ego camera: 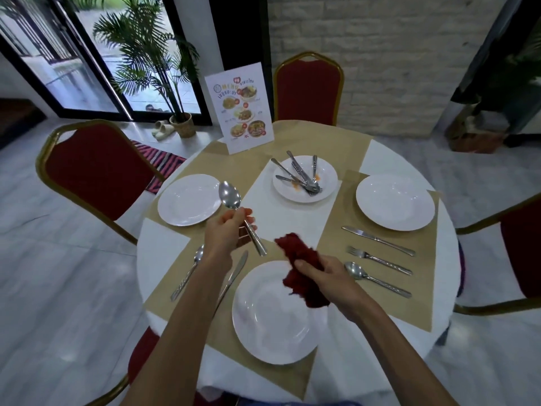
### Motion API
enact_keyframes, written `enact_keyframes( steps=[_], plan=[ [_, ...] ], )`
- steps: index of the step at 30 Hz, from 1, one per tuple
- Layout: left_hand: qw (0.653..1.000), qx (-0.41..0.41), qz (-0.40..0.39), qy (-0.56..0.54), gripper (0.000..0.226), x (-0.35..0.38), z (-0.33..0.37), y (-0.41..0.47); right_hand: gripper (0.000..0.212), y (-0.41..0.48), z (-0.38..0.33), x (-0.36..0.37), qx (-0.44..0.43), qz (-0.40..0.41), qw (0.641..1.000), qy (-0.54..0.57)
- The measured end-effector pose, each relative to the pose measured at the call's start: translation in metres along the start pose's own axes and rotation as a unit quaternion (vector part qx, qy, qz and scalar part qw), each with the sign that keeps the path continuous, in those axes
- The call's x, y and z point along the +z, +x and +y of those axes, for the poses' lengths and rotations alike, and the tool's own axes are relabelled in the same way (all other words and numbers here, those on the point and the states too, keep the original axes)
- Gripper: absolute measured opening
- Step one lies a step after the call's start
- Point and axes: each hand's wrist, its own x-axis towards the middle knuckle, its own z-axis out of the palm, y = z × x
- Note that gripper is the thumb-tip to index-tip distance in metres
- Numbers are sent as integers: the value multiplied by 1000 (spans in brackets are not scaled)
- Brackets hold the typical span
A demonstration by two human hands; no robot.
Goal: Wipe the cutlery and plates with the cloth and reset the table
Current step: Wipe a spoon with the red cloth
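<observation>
My left hand (231,227) holds a large metal spoon (229,196) by the handle, bowl up, over the table between the left plate (188,199) and the centre. My right hand (328,276) grips a dark red cloth (298,256) above the near plate (273,315). A smeared plate (323,172) in the middle carries several pieces of cutlery (301,177). The right plate (395,202) has a knife (377,240), fork (377,259) and spoon (376,279) laid before it. A spoon (188,272) and a knife (234,273) lie left of the near plate.
The round table (164,250) has a white cloth and tan placemats. A standing menu card (238,109) is at its far side. Red chairs (96,168) stand at the left, far, right and near sides. A potted palm (181,121) stands by the glass door.
</observation>
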Motion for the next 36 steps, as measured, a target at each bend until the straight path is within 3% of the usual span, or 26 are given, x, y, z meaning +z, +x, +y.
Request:
enact_keyframes(
  steps=[4,8,12,17,21,24,27,30,33,34,36],
  plan=[
    [995,-8,-81,58,29,14,-8,-24,40,9,-7,-12,-7,42,971,235],
    [987,7,-126,101,31,46,-28,-45,52,28,-25,-13,-3,17,954,300],
    [976,48,-145,158,30,62,-39,-55,53,33,-30,-7,-15,-2,963,270],
    [966,19,-202,160,26,59,-37,-56,26,42,-24,-7,-75,26,970,232],
    [950,-6,-250,189,28,53,-35,-53,36,45,-24,-11,-80,-7,979,187],
    [914,-9,-291,282,34,36,-21,-42,37,43,-29,-25,-99,-28,990,92],
    [855,41,-289,428,38,18,-4,-30,39,43,-36,-36,-103,-83,990,-44],
    [789,81,-277,543,36,16,11,-24,33,46,-52,-40,-125,-122,941,-289],
    [705,124,-249,653,24,26,16,-21,29,45,-67,-30,-108,-184,822,-528],
    [676,136,-240,683,20,30,15,-20,31,44,-68,-25,-101,-198,782,-582],
    [629,148,-228,729,17,38,17,-22,33,44,-64,-19,-83,-217,750,-620]
  ],
)
